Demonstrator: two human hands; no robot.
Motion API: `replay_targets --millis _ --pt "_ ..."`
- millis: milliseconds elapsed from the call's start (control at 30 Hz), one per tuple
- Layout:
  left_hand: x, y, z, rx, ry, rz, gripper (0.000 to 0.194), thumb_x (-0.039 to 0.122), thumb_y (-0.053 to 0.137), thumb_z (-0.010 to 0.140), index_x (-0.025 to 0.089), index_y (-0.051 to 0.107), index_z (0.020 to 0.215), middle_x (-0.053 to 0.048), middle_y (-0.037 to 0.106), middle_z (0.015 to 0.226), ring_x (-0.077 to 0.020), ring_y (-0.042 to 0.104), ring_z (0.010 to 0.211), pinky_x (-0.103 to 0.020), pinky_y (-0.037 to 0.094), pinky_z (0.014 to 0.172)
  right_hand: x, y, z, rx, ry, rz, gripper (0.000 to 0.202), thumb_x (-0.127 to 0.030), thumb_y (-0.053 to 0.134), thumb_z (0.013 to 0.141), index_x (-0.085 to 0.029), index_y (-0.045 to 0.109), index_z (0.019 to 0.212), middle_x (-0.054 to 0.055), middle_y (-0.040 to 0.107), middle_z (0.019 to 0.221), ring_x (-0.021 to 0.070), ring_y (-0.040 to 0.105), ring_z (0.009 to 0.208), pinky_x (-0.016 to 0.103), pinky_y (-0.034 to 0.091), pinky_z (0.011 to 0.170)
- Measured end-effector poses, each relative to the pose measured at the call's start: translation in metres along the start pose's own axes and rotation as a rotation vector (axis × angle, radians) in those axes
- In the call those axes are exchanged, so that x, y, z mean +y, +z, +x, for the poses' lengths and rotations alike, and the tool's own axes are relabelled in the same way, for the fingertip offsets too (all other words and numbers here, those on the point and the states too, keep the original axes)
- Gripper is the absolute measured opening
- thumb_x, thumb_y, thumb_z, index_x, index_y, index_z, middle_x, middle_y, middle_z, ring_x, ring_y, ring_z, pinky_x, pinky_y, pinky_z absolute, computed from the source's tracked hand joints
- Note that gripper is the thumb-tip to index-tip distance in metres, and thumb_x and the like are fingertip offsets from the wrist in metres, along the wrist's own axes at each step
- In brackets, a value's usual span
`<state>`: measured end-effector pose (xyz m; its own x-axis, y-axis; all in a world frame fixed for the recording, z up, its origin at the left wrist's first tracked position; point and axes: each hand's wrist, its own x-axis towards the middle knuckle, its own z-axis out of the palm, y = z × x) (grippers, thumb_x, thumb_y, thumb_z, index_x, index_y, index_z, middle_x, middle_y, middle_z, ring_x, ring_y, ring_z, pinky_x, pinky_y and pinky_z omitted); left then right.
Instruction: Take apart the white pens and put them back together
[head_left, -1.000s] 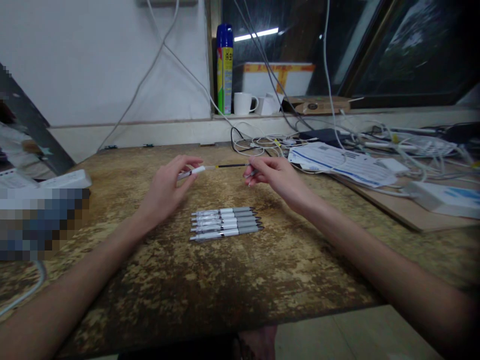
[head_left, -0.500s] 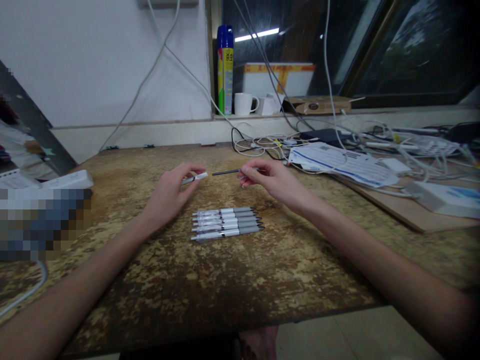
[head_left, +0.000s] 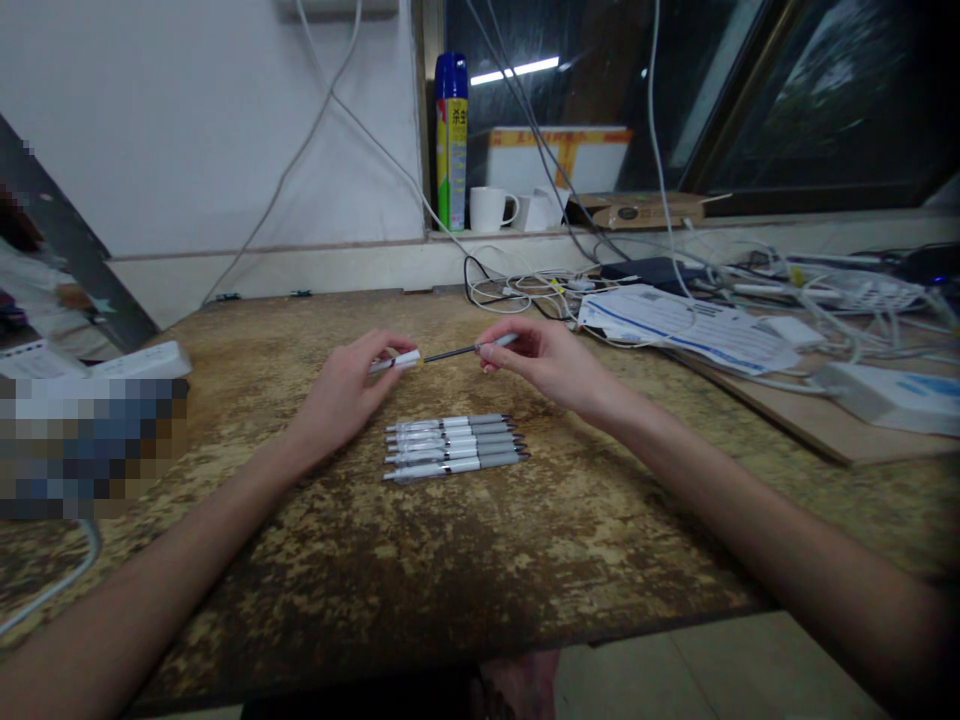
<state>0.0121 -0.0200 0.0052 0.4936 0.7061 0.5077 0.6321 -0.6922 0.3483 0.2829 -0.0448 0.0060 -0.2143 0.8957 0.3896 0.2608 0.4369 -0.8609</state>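
Note:
My left hand pinches a white pen barrel between thumb and fingers, its end pointing right. From that end a thin dark pen refill runs to my right hand, with a yellowish bit where it meets the barrel. Whether the refill sits inside the barrel or only touches it, I cannot tell. My right hand is closed on a pale grey pen tube at the refill's other end; fingers partly hide it. Below both hands, several white and grey pens lie side by side, tips to the right.
A worn wooden table carries everything. Papers, tangled cables and a white box lie at the right. A power strip is at the left. A spray can and white mug stand on the sill.
The refill and the tube in my right hand have tilted, right end upward. The refill's left end is now nearer the white barrel. The row of pens has stayed put.

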Motion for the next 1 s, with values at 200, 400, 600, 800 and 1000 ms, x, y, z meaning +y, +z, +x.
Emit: replay_targets --millis 200,400,600,800,1000 --pt "-0.0010 0.0008 -0.0005 0.004 0.011 -0.001 0.023 0.024 0.060 0.099 0.021 0.067 0.121 -0.005 0.074 0.117 -0.0216 0.069 0.103 -0.038 0.052 0.097 -0.0021 0.0003 -0.0005 0.002 0.014 0.011 0.024 -0.042 0.076 0.088 -0.019 0.072 0.091 0.005 0.073 0.081 0.0192 0.067 0.077 0.034 0.052 0.075" --pt "-0.0033 0.0029 -0.0001 0.012 0.018 -0.010 0.022 0.027 0.057 0.102 0.021 0.066 0.121 -0.007 0.075 0.116 -0.0219 0.070 0.103 -0.039 0.053 0.097 -0.0057 0.0014 -0.0016 0.016 0.095 0.164 0.034 -0.052 0.073 0.090 -0.018 0.072 0.081 0.006 0.073 0.087 0.0158 0.065 0.078 0.031 0.052 0.077" --pt "-0.0049 0.0032 -0.0008 0.005 0.006 -0.011 0.024 0.029 0.056 0.103 0.022 0.066 0.124 -0.007 0.074 0.119 -0.0233 0.070 0.108 -0.041 0.052 0.099 -0.0073 0.0011 -0.0023 0.081 0.172 0.162 0.042 -0.053 0.066 0.094 -0.016 0.070 0.074 0.002 0.065 0.071 0.0098 0.052 0.055 0.025 0.038 0.054" --pt "0.0000 0.0022 -0.0015 0.003 -0.032 -0.033 0.025 0.029 0.053 0.103 0.021 0.066 0.123 -0.006 0.074 0.122 -0.0251 0.069 0.113 -0.042 0.052 0.101 -0.0064 -0.0001 -0.0021 0.162 0.187 0.124 0.053 -0.055 0.060 0.097 -0.016 0.067 0.063 0.002 0.062 0.060 0.0081 0.044 0.046 0.025 0.029 0.046" --pt "0.0022 0.0017 -0.0008 0.007 -0.032 -0.036 0.025 0.029 0.052 0.104 0.021 0.067 0.122 -0.007 0.074 0.122 -0.0248 0.068 0.112 -0.044 0.051 0.102 -0.0013 -0.0026 -0.0002 0.139 0.197 0.175 0.043 -0.049 0.063 0.097 -0.016 0.068 0.069 0.003 0.064 0.068 0.0100 0.051 0.055 0.024 0.039 0.053"
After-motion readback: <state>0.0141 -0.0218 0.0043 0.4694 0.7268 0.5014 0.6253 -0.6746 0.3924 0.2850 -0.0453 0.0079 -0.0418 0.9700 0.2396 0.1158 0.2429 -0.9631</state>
